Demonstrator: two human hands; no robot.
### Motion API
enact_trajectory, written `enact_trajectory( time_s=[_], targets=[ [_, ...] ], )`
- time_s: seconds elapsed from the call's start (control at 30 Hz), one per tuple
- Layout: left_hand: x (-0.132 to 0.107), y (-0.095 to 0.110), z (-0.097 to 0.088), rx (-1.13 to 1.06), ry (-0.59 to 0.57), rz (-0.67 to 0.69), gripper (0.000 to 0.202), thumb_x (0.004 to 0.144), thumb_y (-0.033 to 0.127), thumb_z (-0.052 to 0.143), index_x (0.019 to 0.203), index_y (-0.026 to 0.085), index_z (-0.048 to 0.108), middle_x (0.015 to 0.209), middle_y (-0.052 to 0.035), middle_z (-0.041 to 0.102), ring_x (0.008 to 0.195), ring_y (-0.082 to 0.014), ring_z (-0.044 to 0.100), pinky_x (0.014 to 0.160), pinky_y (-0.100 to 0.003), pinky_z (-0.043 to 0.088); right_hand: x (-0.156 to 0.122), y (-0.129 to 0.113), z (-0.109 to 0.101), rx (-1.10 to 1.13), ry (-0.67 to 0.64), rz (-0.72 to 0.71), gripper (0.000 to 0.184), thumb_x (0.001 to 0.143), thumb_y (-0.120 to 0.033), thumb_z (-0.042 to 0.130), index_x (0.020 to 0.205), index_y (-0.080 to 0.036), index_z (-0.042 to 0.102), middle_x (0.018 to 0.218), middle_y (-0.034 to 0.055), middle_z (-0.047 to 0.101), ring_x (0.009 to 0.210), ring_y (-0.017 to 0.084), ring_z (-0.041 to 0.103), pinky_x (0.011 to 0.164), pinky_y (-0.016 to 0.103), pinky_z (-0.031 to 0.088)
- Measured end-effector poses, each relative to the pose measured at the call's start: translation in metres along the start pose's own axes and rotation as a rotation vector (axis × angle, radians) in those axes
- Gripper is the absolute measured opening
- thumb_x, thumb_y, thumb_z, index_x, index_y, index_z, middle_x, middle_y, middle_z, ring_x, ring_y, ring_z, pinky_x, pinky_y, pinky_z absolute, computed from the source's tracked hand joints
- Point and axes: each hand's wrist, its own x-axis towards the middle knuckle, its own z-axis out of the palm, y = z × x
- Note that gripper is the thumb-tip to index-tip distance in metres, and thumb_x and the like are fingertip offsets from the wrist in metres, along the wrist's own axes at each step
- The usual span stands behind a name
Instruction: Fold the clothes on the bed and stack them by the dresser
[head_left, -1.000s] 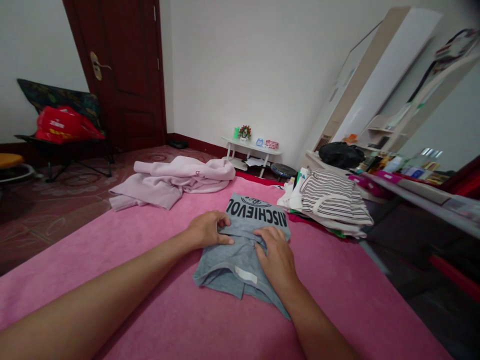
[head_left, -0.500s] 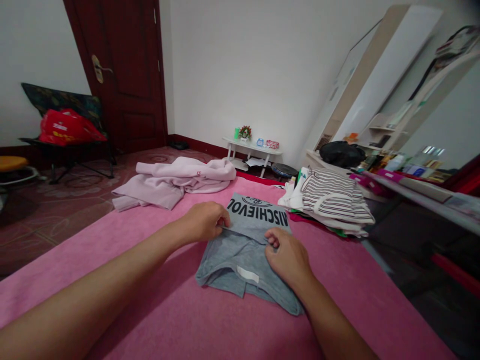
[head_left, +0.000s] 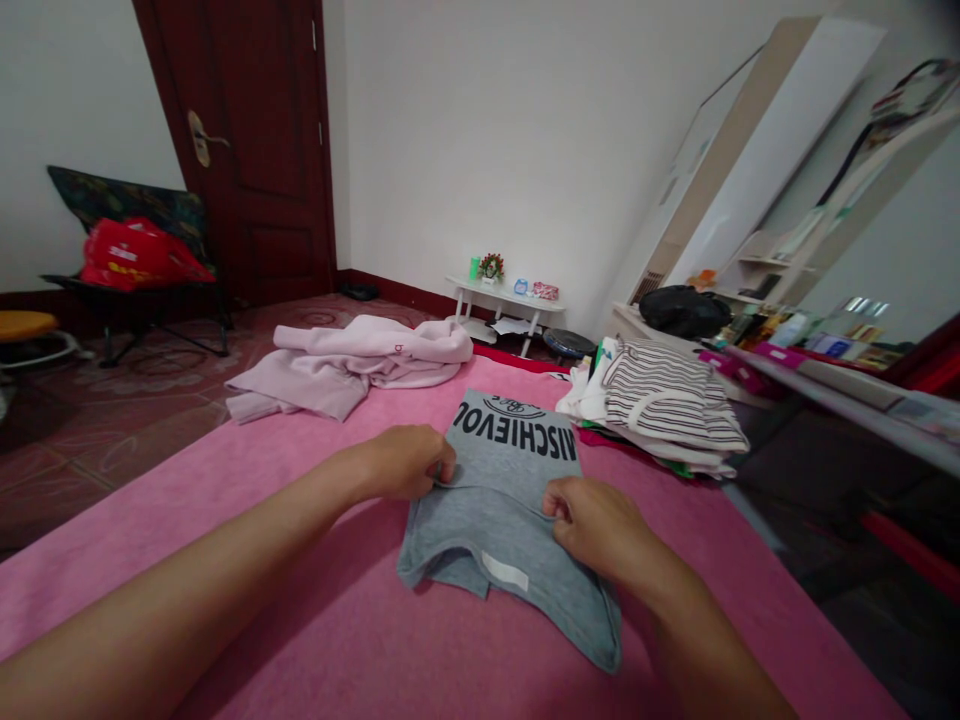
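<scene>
Gry shirt (head_left: 495, 520) btwn both hands (head_left: 409, 462)

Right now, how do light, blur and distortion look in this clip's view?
Head view: dim, diffuse light, soft shadow by the left forearm on the pink cover; head view, right side: the tall cabinet leans as if wide-angle stretched, bottles look soft; head view, centre: lettering on the grey shirt is legible.
</scene>
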Motion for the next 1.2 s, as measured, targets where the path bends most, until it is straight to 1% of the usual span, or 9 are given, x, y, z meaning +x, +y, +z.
enact_trajectory(
  time_s=[0.1, 0.2, 0.33, 0.4, 0.47, 0.6, 0.8, 1.03, 1.2],
  targets=[
    [0.001, 0.009, 0.003, -0.061, 0.161, 0.018, 0.022, 0.073, 0.024, 0.065, 0.094, 0.023, 0.072, 0.098, -0.004, 0.068, 0.089, -0.0212, 0.063, 0.079, -0.028, 0.045, -0.005, -0.01, -0.003, 0.012, 0.098, -0.014, 0.011, 0.074, -0.022, 0.059, 0.078, -0.025, 0.069, 0.084, 0.0005, 0.068, 0.076, 0.017, 0.06, 0.062, 0.026, 0.031],
    [0.001, 0.026, 0.013, -0.116, 0.344, 0.09, 0.049, 0.077, 0.043, 0.066, 0.12, 0.02, 0.062, 0.134, -0.0127, 0.052, 0.117, -0.0288, 0.052, 0.096, -0.037, 0.041, -0.005, -0.024, 0.007, 0.063, 0.2, -0.078, 0.017, 0.08, -0.032, 0.058, 0.092, -0.025, 0.068, 0.096, 0.0025, 0.067, 0.083, 0.018, 0.061, 0.067, 0.027, 0.034],
    [-0.004, 0.045, 0.017, -0.205, 0.013, 0.244, 0.027, 0.079, 0.038, 0.064, 0.098, 0.021, 0.071, 0.122, -0.0092, 0.063, 0.106, -0.0255, 0.06, 0.087, -0.031, 0.046, 0.001, -0.029, 0.021, 0.079, 0.135, -0.127, 0.009, 0.078, -0.026, 0.059, 0.081, -0.023, 0.068, 0.09, 0.0016, 0.067, 0.079, 0.017, 0.061, 0.064, 0.026, 0.034],
    [-0.005, 0.044, 0.009, -0.294, -0.073, 0.128, 0.029, 0.086, 0.041, 0.053, 0.082, 0.02, 0.073, 0.092, -0.0067, 0.072, 0.082, -0.0207, 0.066, 0.073, -0.027, 0.048, 0.005, -0.021, 0.02, 0.118, 0.136, -0.056, 0.018, 0.082, -0.032, 0.056, 0.07, -0.023, 0.065, 0.081, 0.0003, 0.067, 0.073, 0.016, 0.061, 0.06, 0.026, 0.032],
    [-0.003, 0.035, 0.002, -0.291, -0.006, -0.083, 0.042, 0.089, 0.047, 0.044, 0.077, 0.018, 0.072, 0.076, -0.0073, 0.072, 0.07, -0.0205, 0.066, 0.065, -0.027, 0.047, 0.009, -0.008, 0.016, 0.128, 0.183, 0.087, 0.03, 0.086, -0.042, 0.05, 0.066, -0.023, 0.064, 0.073, 0.0003, 0.067, 0.071, 0.017, 0.062, 0.058, 0.027, 0.031],
    [0.007, 0.003, 0.004, 0.066, 0.215, -0.476, 0.052, 0.081, 0.06, 0.048, 0.088, 0.014, 0.073, 0.089, -0.0185, 0.07, 0.085, -0.033, 0.066, 0.069, -0.036, 0.046, 0.015, 0.021, 0.014, 0.067, 0.209, 0.366, 0.045, 0.084, -0.062, 0.042, 0.089, -0.024, 0.066, 0.089, 0.0058, 0.07, 0.085, 0.027, 0.065, 0.061, 0.031, 0.036],
    [0.013, -0.006, 0.023, -0.094, 0.067, -0.461, 0.077, 0.073, 0.082, 0.033, 0.078, 0.015, 0.069, 0.085, -0.0171, 0.069, 0.08, -0.031, 0.065, 0.062, -0.033, 0.044, 0.024, 0.032, 0.029, 0.033, 0.086, 0.433, 0.063, 0.083, -0.071, 0.033, 0.096, -0.019, 0.065, 0.103, 0.0144, 0.068, 0.097, 0.035, 0.063, 0.072, 0.04, 0.044],
    [0.021, 0.009, 0.036, -0.377, 0.217, -0.336, 0.018, 0.067, 0.031, 0.062, 0.078, 0.016, 0.065, 0.076, -0.0026, 0.068, 0.067, -0.018, 0.061, 0.054, -0.024, 0.037, 0.03, 0.036, 0.049, 0.35, 0.263, 0.324, 0.047, 0.077, -0.042, 0.057, 0.116, -0.018, 0.052, 0.11, 0.0124, 0.065, 0.098, 0.027, 0.064, 0.08, 0.036, 0.047],
    [0.021, 0.034, 0.033, -0.624, 0.461, -0.121, 0.02, 0.072, 0.026, 0.062, 0.087, 0.013, 0.061, 0.081, -0.0017, 0.065, 0.073, -0.0167, 0.059, 0.063, -0.025, 0.044, 0.03, 0.026, 0.044, 0.743, 0.453, 0.126, 0.072, 0.073, -0.028, 0.058, 0.139, -0.022, 0.027, 0.126, 0.0099, 0.059, 0.108, 0.022, 0.061, 0.091, 0.037, 0.046]
  ],
)
